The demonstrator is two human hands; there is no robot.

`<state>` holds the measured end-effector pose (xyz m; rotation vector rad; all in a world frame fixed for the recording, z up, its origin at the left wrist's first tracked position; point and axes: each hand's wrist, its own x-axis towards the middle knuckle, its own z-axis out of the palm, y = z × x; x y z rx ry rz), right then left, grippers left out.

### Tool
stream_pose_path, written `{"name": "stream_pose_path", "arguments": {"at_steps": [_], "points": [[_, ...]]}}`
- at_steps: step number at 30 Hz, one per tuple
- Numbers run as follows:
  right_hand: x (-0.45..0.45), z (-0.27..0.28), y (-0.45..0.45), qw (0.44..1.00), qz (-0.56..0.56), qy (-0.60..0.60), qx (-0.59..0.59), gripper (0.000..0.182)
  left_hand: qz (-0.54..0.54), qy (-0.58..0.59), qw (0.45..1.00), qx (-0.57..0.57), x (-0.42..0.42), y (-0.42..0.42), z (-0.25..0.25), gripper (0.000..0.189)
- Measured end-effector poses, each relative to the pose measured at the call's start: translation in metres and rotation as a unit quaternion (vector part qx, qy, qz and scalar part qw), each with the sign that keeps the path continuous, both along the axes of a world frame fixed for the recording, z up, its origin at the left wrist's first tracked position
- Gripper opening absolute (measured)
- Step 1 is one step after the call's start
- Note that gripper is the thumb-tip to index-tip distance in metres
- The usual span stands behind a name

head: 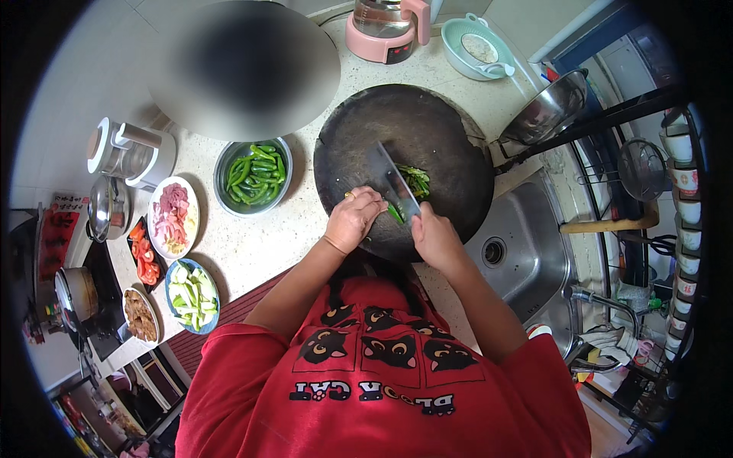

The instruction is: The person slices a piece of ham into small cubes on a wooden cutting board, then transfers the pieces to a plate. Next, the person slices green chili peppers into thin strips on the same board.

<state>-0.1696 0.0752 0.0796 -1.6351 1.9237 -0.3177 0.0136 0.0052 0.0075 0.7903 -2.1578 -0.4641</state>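
Note:
My right hand (438, 236) grips the handle of a cleaver (395, 178), its broad blade slanting across a round dark wooden chopping board (366, 123). On the board, my left hand (356, 216) has its fingers bunched beside the blade, pressing on a green chili pepper (394, 213). The pepper's end sticks out between the fingertips and the cleaver. Right of the blade lies a small heap of cut green pepper pieces (417, 180). A metal bowl (288, 177) of whole green chili peppers (256, 174) stands left of the board.
At the left are plates of sliced meat (174, 214), cut tomatoes (144, 255), chopped green vegetable (193, 295) and brown food (139, 315). A pink-based kettle (378, 46) and a mint colander (458, 40) stand behind. The steel sink (521, 252) borders the board's right side.

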Motion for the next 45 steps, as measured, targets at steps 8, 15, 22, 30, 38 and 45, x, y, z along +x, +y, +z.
{"name": "stream_pose_path", "arguments": {"at_steps": [8,15,22,30,38,45], "points": [[-0.012,0.02,0.02,0.999,0.018,-0.02,0.018,0.02,-0.005,0.006,1.0,0.016,0.0,0.0,0.004,0.013],[-0.011,0.018,0.038,0.998,0.019,-0.015,0.061,0.021,-0.002,0.005,1.0,0.012,0.001,0.002,0.001,0.012],[0.02,-0.001,0.002,0.997,0.033,0.065,0.027,0.02,0.002,0.004,1.0,0.006,-0.001,0.0,-0.001,0.011],[-0.004,0.027,-0.006,0.998,0.008,-0.025,-0.057,0.022,-0.003,0.009,1.0,0.021,0.006,0.0,0.0,0.019],[-0.007,0.016,0.024,0.999,0.029,-0.009,0.034,0.021,-0.002,0.016,1.0,0.021,0.004,0.001,-0.002,0.017],[0.01,0.01,0.027,0.997,0.017,0.034,0.074,0.022,-0.009,0.015,1.0,0.018,0.004,0.002,-0.004,0.014]]}}
